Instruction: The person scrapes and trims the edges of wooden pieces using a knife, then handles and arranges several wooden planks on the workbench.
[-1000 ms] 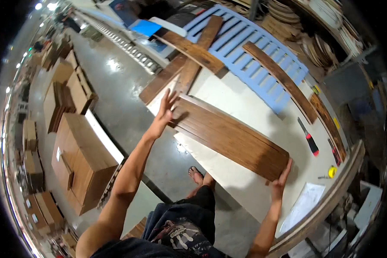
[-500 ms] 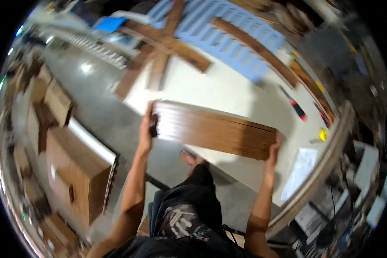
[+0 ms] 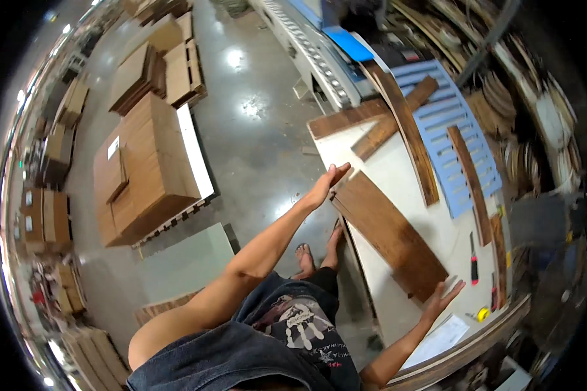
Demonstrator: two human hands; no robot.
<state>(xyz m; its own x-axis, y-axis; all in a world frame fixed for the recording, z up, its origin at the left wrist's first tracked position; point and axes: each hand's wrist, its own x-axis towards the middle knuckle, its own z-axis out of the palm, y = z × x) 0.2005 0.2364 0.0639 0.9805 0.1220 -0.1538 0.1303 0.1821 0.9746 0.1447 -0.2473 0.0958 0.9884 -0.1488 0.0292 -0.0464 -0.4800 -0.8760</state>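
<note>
A brown wooden board (image 3: 394,238) lies slanted across the white tabletop (image 3: 440,228). At its far left end is my left hand (image 3: 326,185), fingers stretched out and open, beside the corner. My right hand (image 3: 438,303) is at the near right end with its fingers spread; neither hand grips the board. Whether the fingertips still touch its edges, I cannot tell. Close to my right hand lie a white paper sheet (image 3: 437,342), a thin tool with a red-and-black handle (image 3: 474,268) and a small yellow object (image 3: 482,314).
Dark wooden strips (image 3: 407,133) cross one another at the table's far end. Another strip (image 3: 469,186) rests on a blue slatted panel (image 3: 430,117). Along the right edge runs a curved wooden rail (image 3: 466,342). A large brown carton (image 3: 147,173) stands on the floor to the left.
Both hands have let go of the board, which was held between them and now lies on the table. My view has swung, so the table appears farther right.
</note>
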